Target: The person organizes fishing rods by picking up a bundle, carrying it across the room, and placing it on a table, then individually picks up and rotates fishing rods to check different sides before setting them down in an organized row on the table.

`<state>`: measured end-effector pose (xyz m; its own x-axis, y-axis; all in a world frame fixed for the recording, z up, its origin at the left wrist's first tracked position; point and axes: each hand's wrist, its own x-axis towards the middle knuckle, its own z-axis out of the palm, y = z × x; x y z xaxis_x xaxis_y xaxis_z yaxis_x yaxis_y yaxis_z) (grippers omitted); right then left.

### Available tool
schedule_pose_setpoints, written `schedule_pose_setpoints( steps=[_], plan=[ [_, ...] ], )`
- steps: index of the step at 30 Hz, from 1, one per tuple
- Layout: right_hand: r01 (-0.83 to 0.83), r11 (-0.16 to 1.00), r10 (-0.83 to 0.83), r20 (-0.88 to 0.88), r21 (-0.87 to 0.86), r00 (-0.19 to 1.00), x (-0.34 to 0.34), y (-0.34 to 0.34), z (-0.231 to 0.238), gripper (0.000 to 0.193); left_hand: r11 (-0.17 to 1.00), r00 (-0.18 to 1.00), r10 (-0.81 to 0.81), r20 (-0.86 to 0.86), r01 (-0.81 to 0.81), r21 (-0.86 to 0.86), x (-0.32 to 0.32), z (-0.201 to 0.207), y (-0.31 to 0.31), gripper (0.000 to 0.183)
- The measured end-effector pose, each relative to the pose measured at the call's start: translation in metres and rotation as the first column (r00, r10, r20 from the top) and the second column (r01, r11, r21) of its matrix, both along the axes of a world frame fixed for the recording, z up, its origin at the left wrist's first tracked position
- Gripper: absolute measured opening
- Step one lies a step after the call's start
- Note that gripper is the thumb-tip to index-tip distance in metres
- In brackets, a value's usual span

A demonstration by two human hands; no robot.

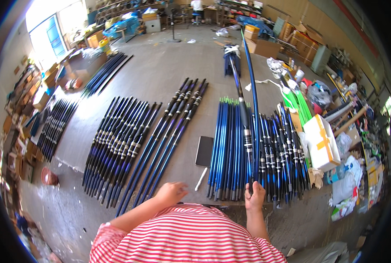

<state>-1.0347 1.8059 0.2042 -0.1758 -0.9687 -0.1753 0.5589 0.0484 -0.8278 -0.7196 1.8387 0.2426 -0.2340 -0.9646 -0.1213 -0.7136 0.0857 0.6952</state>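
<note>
the rods (230,144) look like glossy, smooth lacquered tubes in blue and black, with shiny metal-looking bands, and the one in the right hand (254,196) has a matt dark grip. the counter (160,74) is a dull grey, faintly scuffed surface. the white box (322,142) looks like matt cardboard sealed with glossy yellow tape, and the shirt (191,239) is soft striped cloth.

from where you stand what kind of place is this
Probably a fishing-rod workshop or small factory: rows of blue and black rod sections laid out on the concrete floor, with cardboard boxes and cluttered workbenches around.
</note>
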Motion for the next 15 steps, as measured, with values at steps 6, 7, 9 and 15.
schedule_pose_setpoints(
  steps=[6,7,9,15],
  plan=[
    [-0.339,0.92,0.368,0.129,-0.197,0.921,0.091,0.01,0.049,0.036,0.96,0.753,-0.257,-0.605,0.272,-0.069,-0.066,0.046,-0.024,0.051],
    [-0.357,0.894,0.393,0.089,-0.271,0.915,0.099,0.01,0.052,0.039,0.959,0.77,-0.253,-0.585,0.28,-0.046,-0.068,0.051,-0.024,0.049],
    [-0.43,0.859,0.464,0.067,-0.279,0.883,0.104,0.014,0.064,0.043,0.97,0.772,-0.197,-0.604,0.243,-0.005,-0.065,0.066,-0.018,0.047],
    [-0.241,0.882,0.162,-0.22,-0.404,0.962,0.125,0.016,0.056,0.047,0.995,0.497,-0.093,-0.863,0.063,-0.071,-0.055,0.065,-0.007,0.033]
  ],
)
